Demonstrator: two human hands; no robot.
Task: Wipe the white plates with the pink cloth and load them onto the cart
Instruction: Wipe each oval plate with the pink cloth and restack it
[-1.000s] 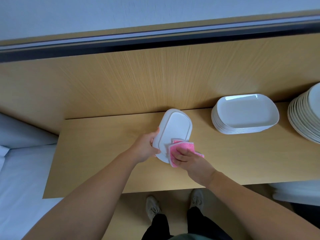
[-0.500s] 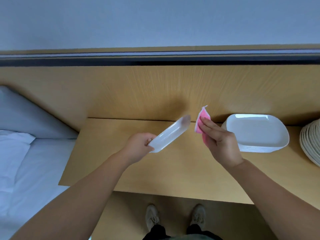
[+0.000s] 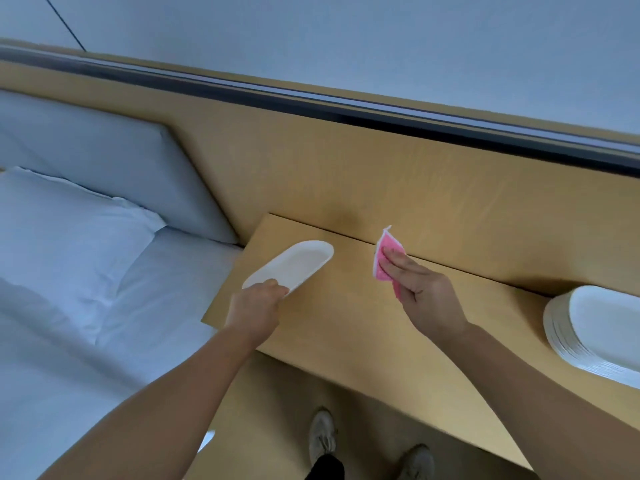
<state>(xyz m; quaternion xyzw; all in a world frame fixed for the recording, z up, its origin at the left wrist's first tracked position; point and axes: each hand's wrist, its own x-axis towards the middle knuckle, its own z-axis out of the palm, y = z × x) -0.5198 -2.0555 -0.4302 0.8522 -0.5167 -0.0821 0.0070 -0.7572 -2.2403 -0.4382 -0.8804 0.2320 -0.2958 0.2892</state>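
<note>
My left hand (image 3: 255, 308) grips one white oblong plate (image 3: 298, 263) by its near end and holds it nearly flat, face up, above the left end of the wooden table (image 3: 346, 334). My right hand (image 3: 424, 289) holds the folded pink cloth (image 3: 387, 253) upright between thumb and fingers, about a hand's width to the right of the plate and not touching it. A stack of white oblong plates (image 3: 599, 336) rests on the table at the right edge of the view. No cart is in view.
A bed with white sheets and a pillow (image 3: 69, 244) lies left of the table, with a grey padded headboard (image 3: 114, 168) behind it. A wooden wall panel (image 3: 346, 168) rises behind the table. My shoes (image 3: 323, 434) stand on the floor below.
The cloth has come off the plate and my hands have parted. My left hand has carried the plate leftward and turned it face up. The view has swung left, so the bed shows.
</note>
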